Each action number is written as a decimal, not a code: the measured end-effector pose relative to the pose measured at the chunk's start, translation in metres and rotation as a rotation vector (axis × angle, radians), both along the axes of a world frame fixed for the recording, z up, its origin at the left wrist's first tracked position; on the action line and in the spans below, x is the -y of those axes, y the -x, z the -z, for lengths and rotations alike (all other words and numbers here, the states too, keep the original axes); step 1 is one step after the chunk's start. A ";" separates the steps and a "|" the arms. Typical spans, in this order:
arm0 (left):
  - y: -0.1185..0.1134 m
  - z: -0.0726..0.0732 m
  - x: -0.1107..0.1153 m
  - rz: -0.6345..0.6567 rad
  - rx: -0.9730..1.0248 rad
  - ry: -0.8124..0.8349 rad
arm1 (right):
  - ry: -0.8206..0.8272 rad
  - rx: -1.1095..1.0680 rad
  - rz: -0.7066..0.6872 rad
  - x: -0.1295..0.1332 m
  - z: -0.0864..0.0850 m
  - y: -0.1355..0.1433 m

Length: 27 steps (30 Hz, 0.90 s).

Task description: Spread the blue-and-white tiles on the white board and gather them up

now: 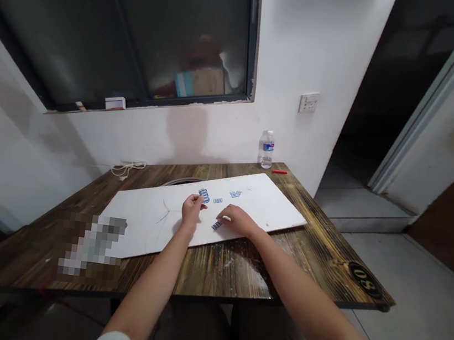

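Note:
A white board (149, 221) lies on the dark wooden table, with several small blue-edged pieces on it. My left hand (192, 208) is closed beside a blue striped group (204, 195), fingertips pressed together; what they hold, if anything, is too small to name. My right hand (235, 219) reaches over the board, its fingertips curled at another blue striped group (217, 225) near the front edge and partly covering it. Between and beyond the hands lie a short row of blue pieces (218, 200) and a slanted blue cluster (235, 194).
On the table (247, 267), a water bottle (268, 150) and a red pen-like stick (279, 172) stand and lie at the back right. A white cord (127, 168) is at the back left. A blurred patch covers the board's left end.

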<state>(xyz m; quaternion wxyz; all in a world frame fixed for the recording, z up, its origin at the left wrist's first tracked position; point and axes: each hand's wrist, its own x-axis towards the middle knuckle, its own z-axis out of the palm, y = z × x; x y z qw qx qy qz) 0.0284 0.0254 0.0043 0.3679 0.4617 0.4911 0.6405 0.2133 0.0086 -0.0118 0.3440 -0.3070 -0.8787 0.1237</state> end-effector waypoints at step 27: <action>-0.002 0.004 0.001 0.073 -0.094 0.031 | 0.090 0.355 -0.180 0.024 -0.021 -0.001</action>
